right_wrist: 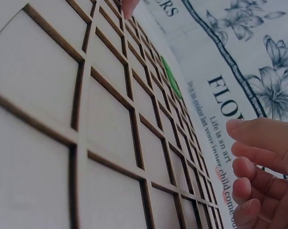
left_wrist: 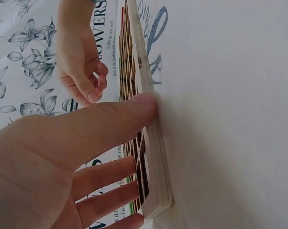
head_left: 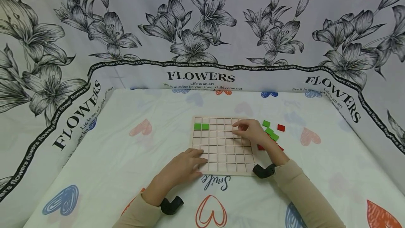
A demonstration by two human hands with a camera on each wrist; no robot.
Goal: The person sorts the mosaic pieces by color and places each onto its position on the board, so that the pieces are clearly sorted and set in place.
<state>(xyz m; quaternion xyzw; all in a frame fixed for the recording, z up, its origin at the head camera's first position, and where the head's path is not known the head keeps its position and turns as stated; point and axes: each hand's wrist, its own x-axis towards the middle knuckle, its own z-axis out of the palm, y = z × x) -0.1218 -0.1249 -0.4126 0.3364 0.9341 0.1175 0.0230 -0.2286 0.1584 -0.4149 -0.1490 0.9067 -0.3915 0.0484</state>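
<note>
Left hand (head_left: 181, 166) rests spread on the board's near-left corner, thumb against the rim; right hand (head_left: 253, 130) hovers over the far-right cells, fingers loosely curled, nothing visible between them. Sheet (head_left: 171, 115): white, heart-printed. Board (head_left: 226, 149): flat on it, pale layered wood, dark-lined square grid. Green tiles (head_left: 205, 126): two, adjacent, at left, second row from far edge. Loose tiles (head_left: 281, 127): red and green, scattered right of board.

I'm in a draped booth: flower-printed fabric (head_left: 212, 54) walls my heart-printed cloth (head_left: 171, 119); what building, I can't tell.
</note>
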